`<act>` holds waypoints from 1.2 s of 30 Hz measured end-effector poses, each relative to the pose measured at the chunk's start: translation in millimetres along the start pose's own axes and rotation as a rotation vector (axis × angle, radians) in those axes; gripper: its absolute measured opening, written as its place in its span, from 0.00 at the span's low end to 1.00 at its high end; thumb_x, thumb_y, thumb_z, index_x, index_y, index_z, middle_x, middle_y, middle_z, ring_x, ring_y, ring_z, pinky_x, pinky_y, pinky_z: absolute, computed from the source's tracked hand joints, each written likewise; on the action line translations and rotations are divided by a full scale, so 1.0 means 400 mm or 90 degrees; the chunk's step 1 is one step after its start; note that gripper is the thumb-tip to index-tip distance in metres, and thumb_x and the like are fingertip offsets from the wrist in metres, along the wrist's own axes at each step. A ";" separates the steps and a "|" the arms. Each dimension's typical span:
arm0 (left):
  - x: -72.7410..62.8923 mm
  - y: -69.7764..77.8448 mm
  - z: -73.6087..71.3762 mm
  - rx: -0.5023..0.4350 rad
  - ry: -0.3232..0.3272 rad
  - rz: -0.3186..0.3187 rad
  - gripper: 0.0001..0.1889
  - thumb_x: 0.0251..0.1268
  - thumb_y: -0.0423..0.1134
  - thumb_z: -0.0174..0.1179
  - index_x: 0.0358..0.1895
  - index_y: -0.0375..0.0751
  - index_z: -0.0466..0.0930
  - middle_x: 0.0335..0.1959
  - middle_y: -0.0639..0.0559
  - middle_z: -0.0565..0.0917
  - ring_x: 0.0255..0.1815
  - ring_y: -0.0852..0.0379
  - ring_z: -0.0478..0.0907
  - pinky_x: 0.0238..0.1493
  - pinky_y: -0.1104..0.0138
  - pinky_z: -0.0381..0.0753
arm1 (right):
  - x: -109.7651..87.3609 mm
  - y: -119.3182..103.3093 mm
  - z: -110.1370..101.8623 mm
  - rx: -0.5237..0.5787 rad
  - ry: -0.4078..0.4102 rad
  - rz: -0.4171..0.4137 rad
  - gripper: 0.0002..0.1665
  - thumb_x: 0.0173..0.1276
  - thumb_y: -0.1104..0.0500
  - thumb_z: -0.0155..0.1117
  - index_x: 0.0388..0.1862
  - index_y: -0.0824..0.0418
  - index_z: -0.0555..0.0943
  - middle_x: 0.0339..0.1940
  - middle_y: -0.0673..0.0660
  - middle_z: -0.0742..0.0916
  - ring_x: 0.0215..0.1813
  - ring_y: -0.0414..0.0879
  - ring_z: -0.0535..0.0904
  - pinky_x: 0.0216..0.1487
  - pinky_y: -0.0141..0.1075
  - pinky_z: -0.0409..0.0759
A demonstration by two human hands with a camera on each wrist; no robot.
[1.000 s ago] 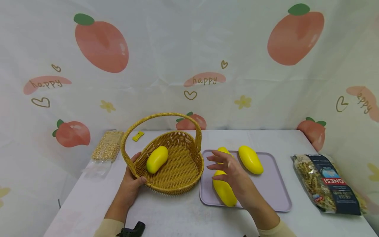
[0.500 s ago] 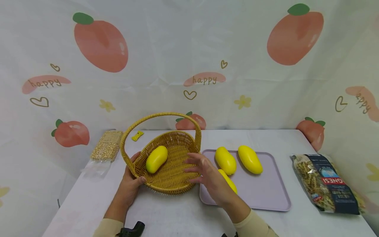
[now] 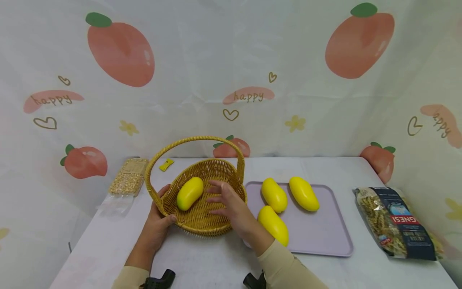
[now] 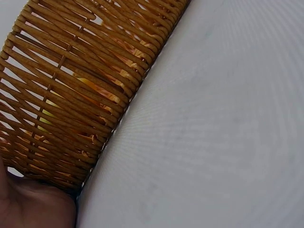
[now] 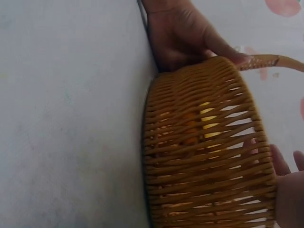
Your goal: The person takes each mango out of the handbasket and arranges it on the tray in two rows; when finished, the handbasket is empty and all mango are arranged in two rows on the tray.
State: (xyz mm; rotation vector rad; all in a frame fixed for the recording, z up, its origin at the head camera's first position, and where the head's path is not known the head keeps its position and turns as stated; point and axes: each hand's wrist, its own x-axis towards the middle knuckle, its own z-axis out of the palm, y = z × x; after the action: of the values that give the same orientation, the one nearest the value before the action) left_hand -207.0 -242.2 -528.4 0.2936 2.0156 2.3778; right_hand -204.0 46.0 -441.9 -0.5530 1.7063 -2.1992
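Your left hand (image 3: 157,224) grips the basket (image 3: 218,168) by its left side, thumb at the near edge and fingers around the outside by the foot of the handle (image 3: 195,138). Your right hand (image 3: 234,206) is over the basket's right part, fingers extended and apart, holding nothing; you have it near the mango (image 3: 189,194) that lies inside, against the left wall. The basket stands on the table (image 3: 202,261), its handle arching above.

Just to the right is the tray (image 3: 321,228), with three more mangoes: one at the near left (image 3: 273,225), partly behind your right wrist, and two side by side toward the back. Farther right lies the pasta bag (image 3: 398,224). At the back left you have the corn bag (image 3: 129,176) and a small yellow packet (image 3: 166,164). A fruit-print cloth (image 3: 180,80) hangs behind.
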 end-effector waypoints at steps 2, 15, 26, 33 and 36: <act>-0.001 0.000 0.000 0.001 0.000 -0.001 0.49 0.73 0.38 0.75 0.89 0.55 0.51 0.85 0.44 0.57 0.80 0.52 0.61 0.73 0.69 0.69 | 0.017 0.009 0.003 -0.007 0.006 0.002 0.39 0.90 0.36 0.39 0.84 0.60 0.66 0.76 0.67 0.73 0.74 0.67 0.71 0.68 0.56 0.79; 0.003 0.006 0.004 0.007 0.002 -0.013 0.48 0.76 0.40 0.73 0.89 0.53 0.50 0.85 0.44 0.56 0.79 0.50 0.62 0.71 0.68 0.72 | 0.120 0.048 0.016 -0.065 0.022 0.034 0.37 0.89 0.37 0.47 0.82 0.61 0.69 0.73 0.65 0.77 0.73 0.65 0.73 0.68 0.61 0.76; 0.002 0.011 0.007 0.012 0.003 -0.019 0.48 0.75 0.43 0.73 0.89 0.55 0.50 0.84 0.45 0.56 0.78 0.50 0.63 0.70 0.68 0.74 | 0.151 0.060 0.036 -0.239 0.010 0.021 0.35 0.81 0.45 0.67 0.81 0.52 0.73 0.74 0.57 0.79 0.73 0.56 0.74 0.71 0.55 0.74; 0.001 0.011 0.007 0.011 -0.002 -0.018 0.48 0.76 0.40 0.72 0.89 0.55 0.49 0.84 0.44 0.56 0.78 0.49 0.64 0.69 0.67 0.75 | 0.161 0.064 0.038 -0.298 -0.013 -0.013 0.33 0.80 0.51 0.68 0.80 0.54 0.74 0.77 0.53 0.79 0.77 0.52 0.72 0.77 0.54 0.68; 0.001 0.011 0.007 0.011 -0.001 -0.017 0.48 0.77 0.40 0.72 0.89 0.54 0.49 0.84 0.43 0.57 0.78 0.49 0.65 0.69 0.67 0.75 | 0.166 0.065 0.039 -0.332 -0.027 -0.017 0.34 0.80 0.52 0.68 0.81 0.54 0.73 0.77 0.50 0.78 0.78 0.49 0.70 0.78 0.52 0.68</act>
State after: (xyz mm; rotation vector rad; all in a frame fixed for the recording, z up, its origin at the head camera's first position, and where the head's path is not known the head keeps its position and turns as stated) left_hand -206.5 -240.2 -523.6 0.2667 2.0271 2.3450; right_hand -255.2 -4.3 -456.1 -0.7370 2.2660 -1.7293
